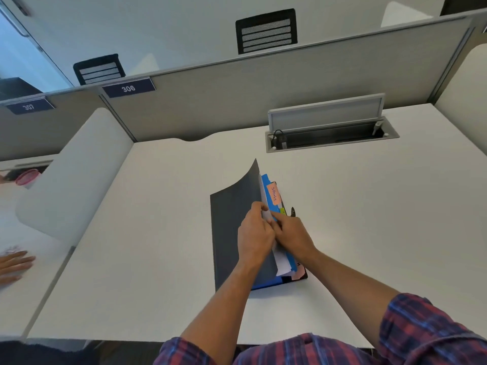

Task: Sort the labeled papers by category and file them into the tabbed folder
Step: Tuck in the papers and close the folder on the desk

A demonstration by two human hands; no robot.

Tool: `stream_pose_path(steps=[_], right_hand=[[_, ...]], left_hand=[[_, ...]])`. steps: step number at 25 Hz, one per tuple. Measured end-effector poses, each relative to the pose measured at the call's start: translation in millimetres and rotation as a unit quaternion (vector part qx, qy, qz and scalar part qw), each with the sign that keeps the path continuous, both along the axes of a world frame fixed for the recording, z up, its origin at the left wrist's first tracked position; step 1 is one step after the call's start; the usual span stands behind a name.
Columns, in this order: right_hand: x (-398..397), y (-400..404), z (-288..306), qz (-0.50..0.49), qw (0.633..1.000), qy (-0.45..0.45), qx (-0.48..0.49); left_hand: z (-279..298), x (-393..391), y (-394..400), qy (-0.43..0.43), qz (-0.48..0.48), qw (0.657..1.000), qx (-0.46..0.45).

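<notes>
My left hand (254,233) lies on the lifted grey cover (234,233) of the folder (266,283), its thumb and fingers curled over the cover's edge and pinching a white paper (268,216) there. My right hand (292,234) meets it from the other side, fingers curled against the same paper and reaching into the gap between the leaves. More white papers (282,264) stick out below my hands, over a blue divider (291,260). Beyond my fingers an orange tab (274,194) reading "Sports" stands on a blue leaf, with a small green tab (282,211) just beside my right fingertips. The folder lies in the middle of the white surface (158,246), its cover curving up toward the left. Farther back a cable tray (329,137) with its lid raised sits in the surface, before a grey partition (237,101) labelled 306. At the far left, another person's hand (14,262) rests on the neighbouring desk.
</notes>
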State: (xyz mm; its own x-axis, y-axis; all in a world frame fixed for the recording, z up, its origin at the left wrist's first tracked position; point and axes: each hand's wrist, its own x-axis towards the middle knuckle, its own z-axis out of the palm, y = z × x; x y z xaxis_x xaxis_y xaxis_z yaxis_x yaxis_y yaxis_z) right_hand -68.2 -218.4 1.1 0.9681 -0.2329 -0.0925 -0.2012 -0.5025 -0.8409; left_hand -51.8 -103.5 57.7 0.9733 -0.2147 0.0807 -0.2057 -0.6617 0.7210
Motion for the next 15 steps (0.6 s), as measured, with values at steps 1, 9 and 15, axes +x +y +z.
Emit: stream_pose_path(steps=[1, 9, 15], right_hand=[[-3, -4, -4, -0.012, 1.0, -0.002, 0.0], [-16, -18, -10, -0.124, 0.991, -0.04, 0.0], [-18, -47, -13, -0.248, 0.962, 0.06, -0.097]], left_hand=[[-1, -1, -2, -0.002, -0.003, 1.0, -0.001], [-7, -5, -16, 0.019, -0.034, 0.999, 0.031], [-11, -12, -22, 0.034, -0.083, 0.994, 0.069]])
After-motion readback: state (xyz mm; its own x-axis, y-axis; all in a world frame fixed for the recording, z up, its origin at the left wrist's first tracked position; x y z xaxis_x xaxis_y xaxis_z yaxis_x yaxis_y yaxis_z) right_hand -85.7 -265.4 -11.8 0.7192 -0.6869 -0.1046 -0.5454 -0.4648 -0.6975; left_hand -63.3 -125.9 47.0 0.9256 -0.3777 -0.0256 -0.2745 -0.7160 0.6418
